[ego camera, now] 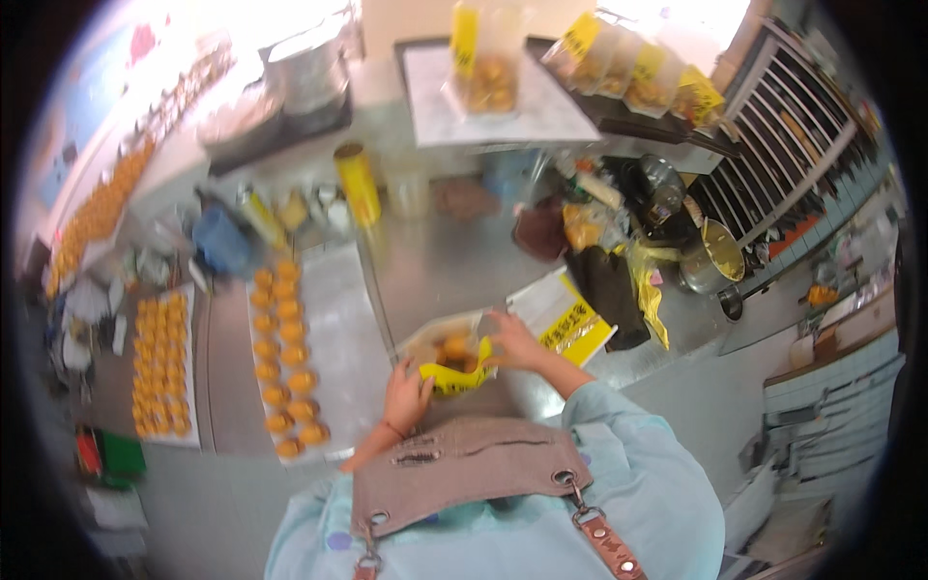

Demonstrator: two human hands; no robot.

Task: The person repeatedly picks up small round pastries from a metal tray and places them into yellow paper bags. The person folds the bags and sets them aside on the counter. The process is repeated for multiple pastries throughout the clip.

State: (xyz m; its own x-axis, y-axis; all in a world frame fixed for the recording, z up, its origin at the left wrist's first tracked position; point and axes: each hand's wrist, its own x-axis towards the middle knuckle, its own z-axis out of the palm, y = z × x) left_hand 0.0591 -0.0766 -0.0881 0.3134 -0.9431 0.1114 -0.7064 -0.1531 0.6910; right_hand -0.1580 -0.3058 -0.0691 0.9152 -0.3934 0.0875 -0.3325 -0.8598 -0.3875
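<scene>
A clear plastic bag with a yellow printed band (455, 378) lies at the edge of the steel worktable before me, its mouth spread towards my body. Several golden-brown baked pieces (455, 348) show inside it. My left hand (406, 397) grips the left end of the band. On the other side, my right hand (513, 342) holds the bag's right edge, fingers bent over the rim. Beside my right forearm lies a stack of flat bags (573, 326) with the same yellow band. To the left, small round pastries (291, 332) stand in two rows on a pale sheet (344, 348).
Another tray of pastries (161, 362) is farther left. A yellow cylindrical container (357, 185) stands behind. Filled bags (487, 83) stand on the raised shelf. At right are dark cloth (607, 297), a metal pot (714, 257) and a slatted rack (786, 130).
</scene>
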